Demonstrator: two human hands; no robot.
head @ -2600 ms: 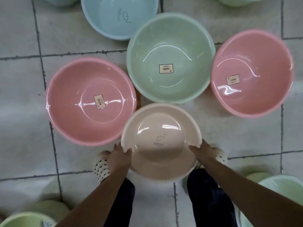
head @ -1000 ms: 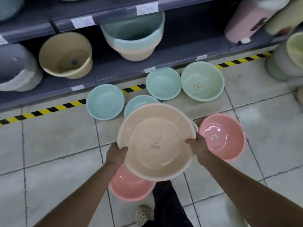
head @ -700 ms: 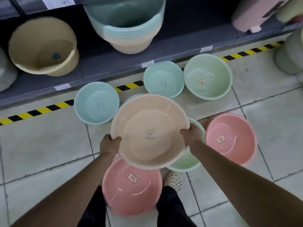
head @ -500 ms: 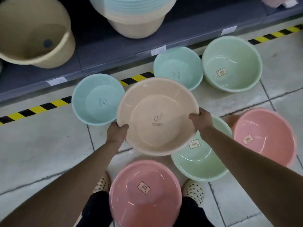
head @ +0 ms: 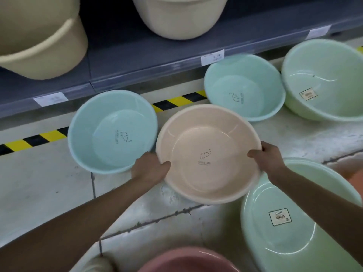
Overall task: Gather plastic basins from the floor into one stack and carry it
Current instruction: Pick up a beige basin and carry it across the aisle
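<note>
Gripping opposite rims of the beige basin (head: 208, 154) at frame centre, left hand (head: 150, 169) and right hand (head: 269, 159) are both closed, thumbs inside, between two blue basins (head: 113, 131) and a green basin (head: 298, 218).

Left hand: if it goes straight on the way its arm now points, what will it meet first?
The left hand points up and right along its forearm, and already grips the beige basin rim. That basin lies first in the line; depth beyond is unclear.

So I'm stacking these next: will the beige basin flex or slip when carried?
The beige basin looks light: left hand and right hand just pinch its rim. Thin plastic probably flexes slightly. Its glossy surface may be slippery.
</note>
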